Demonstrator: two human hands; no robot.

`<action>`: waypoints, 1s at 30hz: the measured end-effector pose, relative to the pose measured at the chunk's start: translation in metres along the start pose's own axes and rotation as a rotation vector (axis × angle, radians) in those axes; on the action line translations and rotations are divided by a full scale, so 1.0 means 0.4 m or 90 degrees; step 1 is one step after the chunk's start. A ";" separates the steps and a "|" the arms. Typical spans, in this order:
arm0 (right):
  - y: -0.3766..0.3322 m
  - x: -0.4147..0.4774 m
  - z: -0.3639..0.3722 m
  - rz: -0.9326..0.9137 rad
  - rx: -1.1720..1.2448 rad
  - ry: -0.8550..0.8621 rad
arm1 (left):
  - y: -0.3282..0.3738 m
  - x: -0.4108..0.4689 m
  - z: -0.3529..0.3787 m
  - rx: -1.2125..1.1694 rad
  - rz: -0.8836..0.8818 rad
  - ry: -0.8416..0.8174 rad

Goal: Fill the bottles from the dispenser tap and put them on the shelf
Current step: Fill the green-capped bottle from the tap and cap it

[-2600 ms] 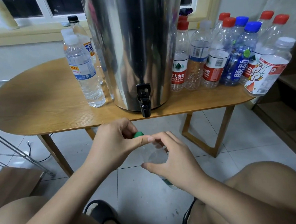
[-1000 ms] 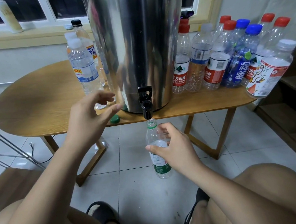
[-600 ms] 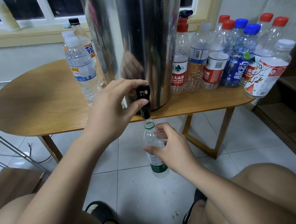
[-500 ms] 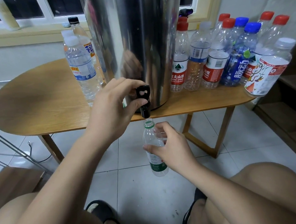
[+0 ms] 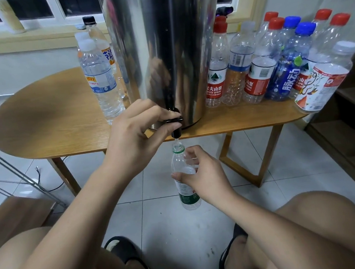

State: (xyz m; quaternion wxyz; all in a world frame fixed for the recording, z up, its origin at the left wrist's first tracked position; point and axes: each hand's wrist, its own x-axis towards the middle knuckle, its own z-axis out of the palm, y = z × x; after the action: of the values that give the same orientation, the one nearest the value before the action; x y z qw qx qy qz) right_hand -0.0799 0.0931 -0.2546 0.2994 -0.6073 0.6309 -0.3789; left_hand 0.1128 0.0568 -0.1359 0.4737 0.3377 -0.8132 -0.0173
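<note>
Left hand (image 5: 134, 135): fingers curled on tap (image 5: 174, 124), frame centre.
Right hand (image 5: 204, 174): gripping uncapped bottle (image 5: 185, 188) directly below it.

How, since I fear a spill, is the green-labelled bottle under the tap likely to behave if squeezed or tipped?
Thin clear plastic, so the bottle would probably dent under a hard squeeze. It looks nearly empty, so likely light for now. Its mouth is uncapped, so tipping would probably spill; the right hand grips it upright under the tap.
</note>
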 end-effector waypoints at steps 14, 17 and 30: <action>0.012 0.007 0.010 -0.014 -0.009 0.013 | 0.018 -0.012 -0.004 -0.047 -0.044 -0.006; 0.013 0.008 0.014 -0.012 -0.007 0.013 | 0.021 -0.013 -0.003 -0.059 -0.053 -0.003; 0.005 0.006 0.016 -0.005 -0.009 0.001 | 0.037 -0.014 0.002 -0.068 -0.087 0.018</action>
State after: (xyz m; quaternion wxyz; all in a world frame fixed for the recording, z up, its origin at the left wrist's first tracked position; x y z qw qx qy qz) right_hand -0.0760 0.0900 -0.2595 0.2934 -0.6114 0.6316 -0.3758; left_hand 0.1062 0.0710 -0.1353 0.4999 0.3670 -0.7795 -0.0884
